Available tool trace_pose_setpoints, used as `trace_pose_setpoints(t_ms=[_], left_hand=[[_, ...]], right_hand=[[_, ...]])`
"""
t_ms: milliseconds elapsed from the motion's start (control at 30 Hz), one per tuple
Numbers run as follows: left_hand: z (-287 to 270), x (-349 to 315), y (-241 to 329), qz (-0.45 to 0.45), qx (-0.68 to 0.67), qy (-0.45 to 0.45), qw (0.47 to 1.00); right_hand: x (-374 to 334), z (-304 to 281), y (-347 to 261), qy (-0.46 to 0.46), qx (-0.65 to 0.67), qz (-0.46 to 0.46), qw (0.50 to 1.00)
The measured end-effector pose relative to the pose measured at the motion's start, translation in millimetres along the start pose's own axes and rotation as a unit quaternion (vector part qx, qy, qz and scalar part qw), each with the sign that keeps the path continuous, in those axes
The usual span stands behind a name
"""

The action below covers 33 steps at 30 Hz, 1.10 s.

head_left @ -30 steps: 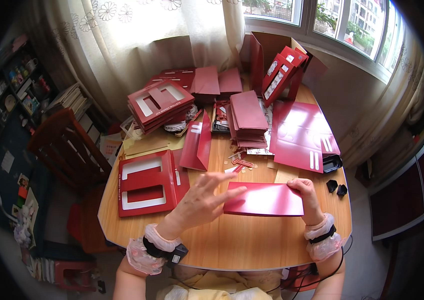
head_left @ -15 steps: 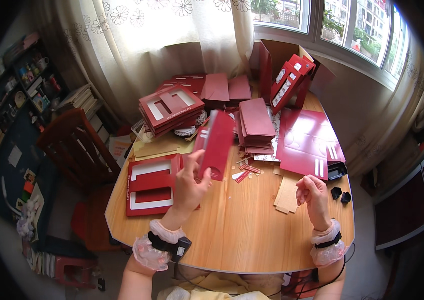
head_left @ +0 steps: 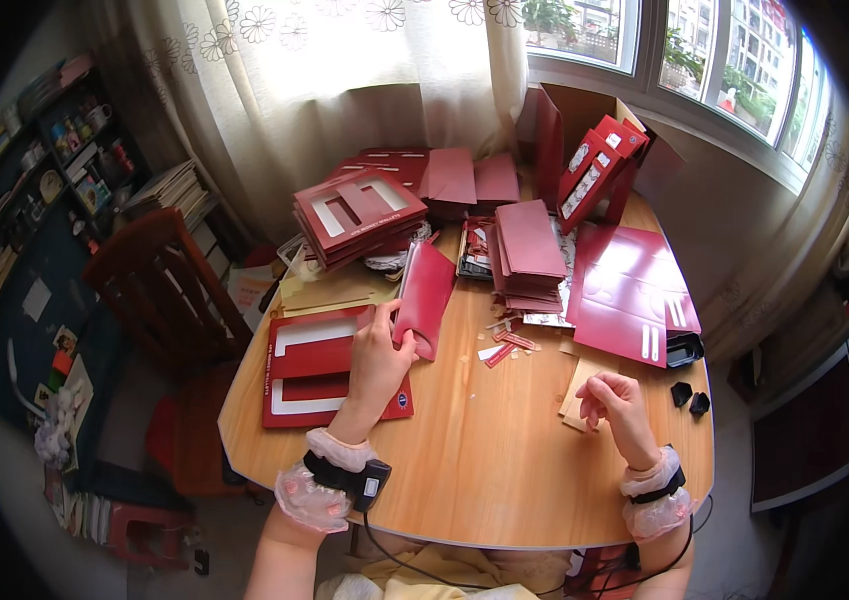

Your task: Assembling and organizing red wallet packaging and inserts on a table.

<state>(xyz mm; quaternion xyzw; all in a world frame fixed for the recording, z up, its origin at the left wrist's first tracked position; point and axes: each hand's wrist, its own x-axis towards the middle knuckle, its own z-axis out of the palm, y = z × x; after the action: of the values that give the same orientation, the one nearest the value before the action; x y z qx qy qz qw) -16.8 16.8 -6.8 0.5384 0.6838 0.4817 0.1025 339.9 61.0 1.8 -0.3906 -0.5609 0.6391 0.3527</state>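
Note:
My left hand (head_left: 382, 362) grips the lower left edge of a folded red cardboard box piece (head_left: 429, 292), thumb on its near end. The piece is tilted above the table, near a flat red window-cut panel (head_left: 297, 392) with white-edged openings. My right hand (head_left: 613, 400) is raised at the right with its fingers curled in, and no object shows in them. Beneath and beside it lie tan cardboard strips (head_left: 575, 392). Small red and white paper scraps (head_left: 507, 346) are scattered between the two hands.
Window-cut red panels (head_left: 357, 212) are piled at the back left. Folded red pieces (head_left: 529, 245) stand stacked at the middle back. A glossy red sheet (head_left: 621, 295) lies at the right, near black plastic parts (head_left: 683, 392). An upright open carton (head_left: 595, 105) stands behind.
My left hand has lowered the red box piece slightly, and its blur is gone. My right hand has shifted a little left and down, fingers still curled. The view has turned slightly.

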Motion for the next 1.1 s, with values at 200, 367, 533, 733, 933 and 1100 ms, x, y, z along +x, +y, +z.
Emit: trace_pose_setpoints(t_ms=[200,367,533,733,933,1100], left_hand=[[8.9,0.8,-6.9,0.010,-0.004,-0.014,1.000],[11.0,2.0,-8.4,0.119,0.083,0.039,0.989],[12.0,-1.9,-7.8,0.043,-0.051,0.023,0.997],[13.5,0.3,-2.1,0.048,-0.071,0.036,0.996],[-1.8,-1.2,5.3,0.112,0.008,0.095,0.989],[2.3,-8.9,13.7,0.240,0.003,-0.092,0.967]], right_hand=[[-1.4,2.8,1.7,-0.009,-0.012,0.011,1.000],[-1.8,3.9,0.3,-0.009,-0.019,0.010,1.000],[-0.5,-2.0,-3.2,0.017,-0.015,-0.032,0.999],[13.6,-35.7,-4.7,0.181,-0.170,-0.143,0.958],[14.3,-39.8,-28.2,0.201,-0.562,-0.209,0.775],[27.4,-65.6,-8.9,0.188,-0.668,-0.199,0.692]])
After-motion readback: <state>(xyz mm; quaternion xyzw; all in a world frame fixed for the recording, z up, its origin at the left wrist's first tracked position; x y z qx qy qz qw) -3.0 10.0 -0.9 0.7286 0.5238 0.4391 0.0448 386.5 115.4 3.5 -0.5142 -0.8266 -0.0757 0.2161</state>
